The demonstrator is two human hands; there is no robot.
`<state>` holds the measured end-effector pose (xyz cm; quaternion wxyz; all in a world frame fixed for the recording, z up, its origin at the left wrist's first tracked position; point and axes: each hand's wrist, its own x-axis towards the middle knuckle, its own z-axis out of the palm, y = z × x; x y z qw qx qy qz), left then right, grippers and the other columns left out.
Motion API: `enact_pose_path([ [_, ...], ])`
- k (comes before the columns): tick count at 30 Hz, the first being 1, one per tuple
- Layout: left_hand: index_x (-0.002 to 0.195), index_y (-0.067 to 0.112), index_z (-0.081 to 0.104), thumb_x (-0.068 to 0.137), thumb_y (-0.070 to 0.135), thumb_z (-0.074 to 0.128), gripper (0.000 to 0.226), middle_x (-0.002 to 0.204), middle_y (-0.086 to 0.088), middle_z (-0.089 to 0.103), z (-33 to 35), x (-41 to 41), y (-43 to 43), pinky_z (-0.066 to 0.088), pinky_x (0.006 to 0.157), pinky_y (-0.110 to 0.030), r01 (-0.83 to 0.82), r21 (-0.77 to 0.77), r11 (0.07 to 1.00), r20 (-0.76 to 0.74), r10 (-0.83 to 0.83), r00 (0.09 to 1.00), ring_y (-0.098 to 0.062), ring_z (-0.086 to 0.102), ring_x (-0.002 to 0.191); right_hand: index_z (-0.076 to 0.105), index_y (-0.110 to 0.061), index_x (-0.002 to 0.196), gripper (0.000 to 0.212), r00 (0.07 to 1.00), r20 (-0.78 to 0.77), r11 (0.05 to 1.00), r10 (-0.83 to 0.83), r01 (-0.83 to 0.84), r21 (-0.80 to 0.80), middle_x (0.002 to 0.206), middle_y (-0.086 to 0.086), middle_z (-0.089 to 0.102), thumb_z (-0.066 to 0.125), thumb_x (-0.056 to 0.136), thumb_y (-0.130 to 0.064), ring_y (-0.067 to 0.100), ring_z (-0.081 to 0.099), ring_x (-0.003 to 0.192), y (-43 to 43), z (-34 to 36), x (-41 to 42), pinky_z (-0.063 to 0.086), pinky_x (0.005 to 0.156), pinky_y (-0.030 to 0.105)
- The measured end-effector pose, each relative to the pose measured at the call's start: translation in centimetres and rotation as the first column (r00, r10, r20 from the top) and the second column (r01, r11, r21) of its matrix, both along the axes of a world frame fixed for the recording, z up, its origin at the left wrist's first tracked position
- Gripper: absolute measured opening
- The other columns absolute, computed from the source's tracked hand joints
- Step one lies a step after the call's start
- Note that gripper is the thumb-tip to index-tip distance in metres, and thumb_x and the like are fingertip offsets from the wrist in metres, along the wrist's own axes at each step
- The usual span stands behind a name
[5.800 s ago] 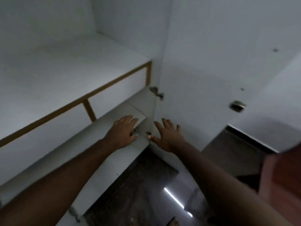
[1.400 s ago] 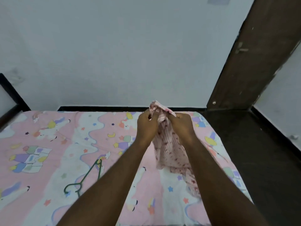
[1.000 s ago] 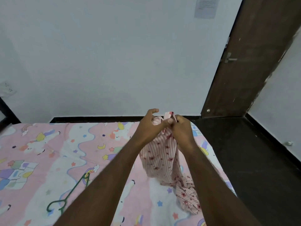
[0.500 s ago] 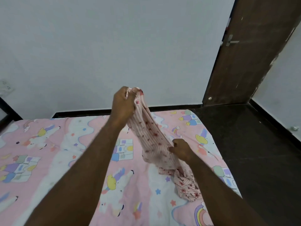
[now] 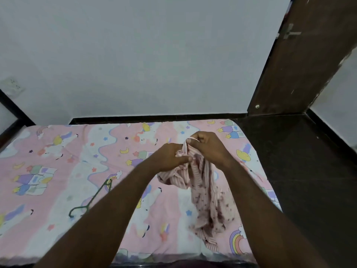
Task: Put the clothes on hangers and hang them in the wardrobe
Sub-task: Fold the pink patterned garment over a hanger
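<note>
A pink striped garment (image 5: 204, 192) with small dark red motifs is held up over the bed (image 5: 58, 171). Its top edge is pinched by both hands, which are close together above the far right part of the bed. The left hand (image 5: 170, 157) is curled round a bunched fold of the cloth, knuckles up. The right hand (image 5: 209, 146) pinches the cloth's upper edge between thumb and fingers, just beside and slightly beyond the left hand. The rest of the garment hangs down from the hands, and its lower end is crumpled on the bed near the bed's near right corner.

A green hanger (image 5: 90, 200) lies flat on the bed, to the left of the garment and well apart from it; part of it is hidden behind the left forearm.

The bed is covered by a pink and white sheet printed with unicorns, rainbows, stars, moons and castles. No writing or brand can be read on the sheet, the garment or the hanger.

Beyond the bed a plain white wall (image 5: 144, 55) is seen, with a dark skirting along its foot. A white socket plate (image 5: 12, 86) is fixed to the wall above the bed's far left corner. A dark brown door (image 5: 309, 60) with a metal handle stands to the right of the bed, and dark floor (image 5: 309, 171) lies along the bed's right side.
</note>
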<state>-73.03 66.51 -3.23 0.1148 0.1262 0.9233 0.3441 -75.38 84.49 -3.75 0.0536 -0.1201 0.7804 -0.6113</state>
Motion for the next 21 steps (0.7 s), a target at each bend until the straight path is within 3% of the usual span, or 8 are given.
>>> enact_pose_path([
  [2, 0.082, 0.005, 0.065, 0.088, 0.043, 0.057, 0.040, 0.075, -0.005, 0.064, 0.0, -0.1, 0.0, 0.039, 0.068, -0.032, -0.066, 0.068, 0.996, -0.065, 0.070, 0.995, -0.022, 0.057, 0.073, 0.069, -0.012, 0.079, 0.014, 1.000, -0.015, 1.000, 0.017, -0.017, -0.004, 0.078, 0.003, 0.070, 0.068, 0.090, -0.020, 0.013, 0.060, 0.072, -0.1, 0.3, 0.1, 0.046, 0.071, 0.030],
  [5, 0.076, 0.010, 0.057, 0.082, 0.035, 0.042, 0.029, 0.077, -0.005, 0.064, 1.3, -0.7, -0.1, 0.037, 0.065, -0.032, -0.167, 0.109, 0.980, -0.200, 0.187, 0.962, -0.024, 0.057, 0.075, 0.066, -0.020, 0.079, 0.012, 0.998, -0.039, 0.995, -0.052, 0.055, 0.085, 0.062, 0.008, 0.057, 0.066, 0.090, -0.018, 0.009, 0.046, 0.057, 0.2, -0.8, 0.1, 0.034, 0.058, 0.027],
  [8, 0.078, 0.005, 0.059, 0.082, 0.029, 0.041, 0.030, 0.073, 0.000, 0.064, 2.8, -0.9, 0.3, 0.043, 0.067, -0.033, -0.181, 0.172, 0.968, -0.298, 0.226, 0.927, -0.018, 0.057, 0.072, 0.051, -0.027, 0.068, 0.026, 0.988, -0.108, 0.967, -0.108, 0.130, 0.221, 0.053, -0.008, 0.042, 0.062, 0.085, -0.012, 0.004, 0.032, 0.048, -0.6, -2.7, 1.0, 0.027, 0.050, 0.024],
  [11, 0.058, 0.021, 0.043, 0.089, 0.021, 0.050, 0.032, 0.053, 0.013, 0.050, 3.7, -0.7, 0.6, 0.033, 0.054, -0.017, -0.178, 0.294, 0.939, -0.357, 0.280, 0.891, -0.003, 0.045, 0.054, 0.037, -0.026, 0.059, 0.035, 0.971, -0.129, 0.920, -0.203, 0.234, 0.315, 0.053, -0.006, 0.042, 0.057, 0.087, -0.016, 0.003, 0.037, 0.049, -1.8, -5.0, 2.2, 0.023, 0.047, 0.019],
  [13, 0.055, 0.022, 0.036, 0.093, 0.015, 0.056, 0.044, 0.048, 0.011, 0.045, 4.3, -0.6, 0.6, 0.032, 0.053, -0.018, -0.190, 0.341, 0.921, -0.410, 0.328, 0.851, -0.003, 0.041, 0.050, 0.040, -0.023, 0.058, 0.031, 0.977, -0.058, 0.896, -0.205, 0.211, 0.392, 0.053, -0.005, 0.045, 0.055, 0.085, -0.021, 0.009, 0.042, 0.052, -1.9, -6.5, 2.3, 0.025, 0.046, 0.022],
  [15, 0.054, 0.019, 0.038, 0.093, 0.011, 0.058, 0.045, 0.044, 0.010, 0.043, 5.5, -0.5, 0.3, 0.034, 0.052, -0.022, -0.210, 0.427, 0.880, -0.416, 0.397, 0.818, -0.003, 0.040, 0.046, 0.040, -0.019, 0.056, 0.032, 0.985, 0.026, 0.853, -0.168, 0.132, 0.505, 0.053, -0.004, 0.043, 0.055, 0.084, -0.018, 0.021, 0.045, 0.057, -1.5, -8.0, 2.0, 0.025, 0.046, 0.021],
  [18, 0.055, 0.019, 0.046, 0.092, 0.004, 0.056, 0.041, 0.043, 0.015, 0.049, 7.5, -0.6, -0.4, 0.034, 0.049, -0.015, -0.252, 0.557, 0.792, -0.365, 0.506, 0.782, 0.002, 0.044, 0.043, 0.041, -0.015, 0.057, 0.031, 0.993, 0.092, 0.738, -0.078, -0.004, 0.675, 0.059, 0.000, 0.043, 0.050, 0.086, -0.010, 0.027, 0.051, 0.069, -0.5, -9.7, 1.9, 0.030, 0.051, 0.024],
  [21, 0.053, 0.018, 0.048, 0.090, 0.009, 0.056, 0.039, 0.042, 0.014, 0.048, 9.0, -1.2, -1.9, 0.035, 0.050, -0.021, -0.296, 0.629, 0.719, -0.339, 0.596, 0.728, 0.001, 0.041, 0.043, 0.047, -0.010, 0.058, 0.026, 0.984, 0.137, 0.791, -0.113, 0.006, 0.611, 0.062, 0.005, 0.055, 0.048, 0.084, -0.006, 0.023, 0.054, 0.068, 0.3, -11.1, 2.0, 0.040, 0.059, 0.026],
])
